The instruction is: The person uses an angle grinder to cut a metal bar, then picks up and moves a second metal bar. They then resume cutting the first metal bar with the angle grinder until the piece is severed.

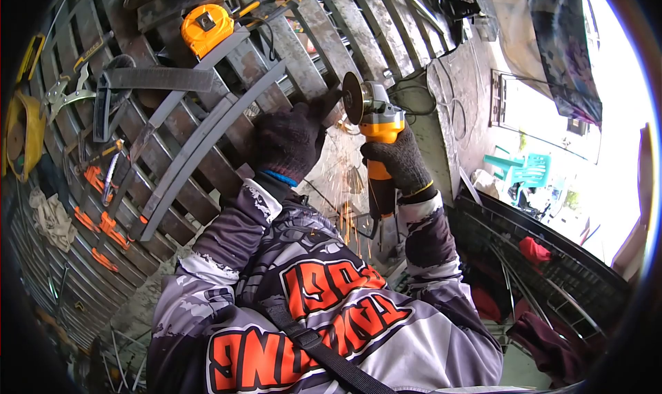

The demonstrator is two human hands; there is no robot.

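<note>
My right hand (400, 161), in a dark knit glove, is wrapped around the body of a yellow and black angle grinder (383, 123). The grinder's round disc (354, 98) faces left, and orange sparks (348, 218) spray down toward my lap. Just left of the disc, my gloved left hand (289, 144) is closed on a small dark metal piece (332, 105), mostly hidden by the fingers. Its edge meets the disc or lies very close to it. Under both hands is a slatted metal bench (303, 70).
A yellow tape measure (207, 30), long grey metal strips (189, 161), a carpenter's square (158, 79) and orange clamps (103, 227) lie on the slats. A cloth (52, 220) is at far left. A cable (420, 107) loops right of the grinder; a teal chair (527, 170) stands outside.
</note>
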